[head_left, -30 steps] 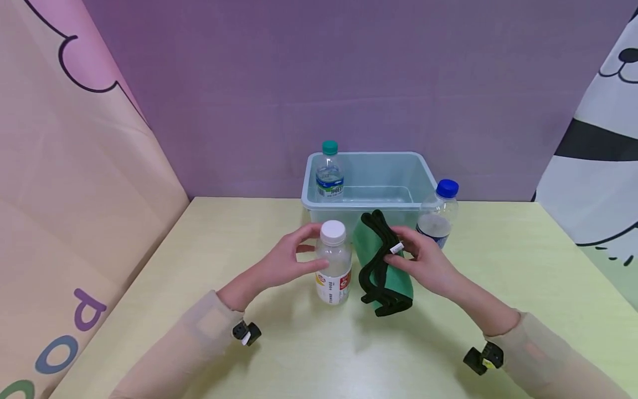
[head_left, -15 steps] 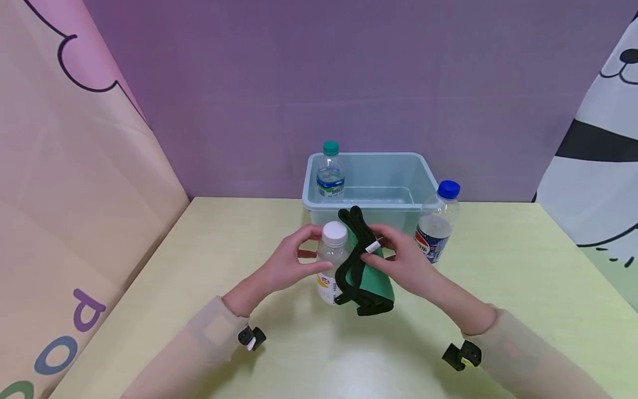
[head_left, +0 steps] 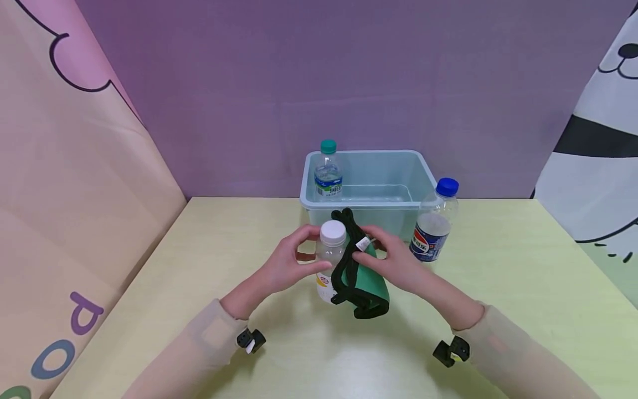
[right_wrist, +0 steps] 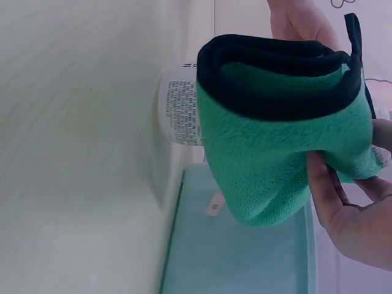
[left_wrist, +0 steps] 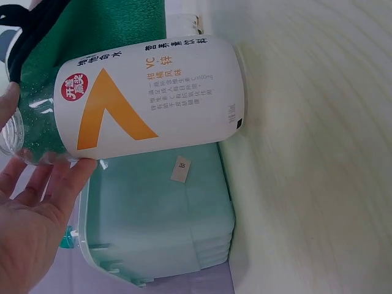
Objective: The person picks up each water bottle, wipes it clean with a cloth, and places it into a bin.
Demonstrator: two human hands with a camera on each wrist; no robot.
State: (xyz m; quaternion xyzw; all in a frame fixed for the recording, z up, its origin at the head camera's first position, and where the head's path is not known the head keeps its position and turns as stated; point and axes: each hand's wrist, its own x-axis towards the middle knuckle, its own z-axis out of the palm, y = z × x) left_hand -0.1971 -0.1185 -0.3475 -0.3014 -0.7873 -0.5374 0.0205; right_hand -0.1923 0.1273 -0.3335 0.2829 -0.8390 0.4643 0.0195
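My left hand grips a clear plastic bottle with a white cap and white label, thumb and fingers round its upper part. The bottle stands upright, its base right at the tabletop. Pinched in my right hand is a folded green towel with black edging and a small white tag. The towel hangs against the right side of the bottle and hides part of its label in the head view. From the right wrist view, the towel shows its folded layers, with the bottle's base behind it.
Behind the hands stands a light blue plastic bin, with a green-capped bottle in its left end. A blue-capped bottle with a dark blue label stands at the bin's front right corner. A purple backdrop rises behind the table.
My right hand has moved left with the towel, which went from beside the bottle to overlapping it. The blue-capped bottle's label has come into view. My left hand stays on the bottle.
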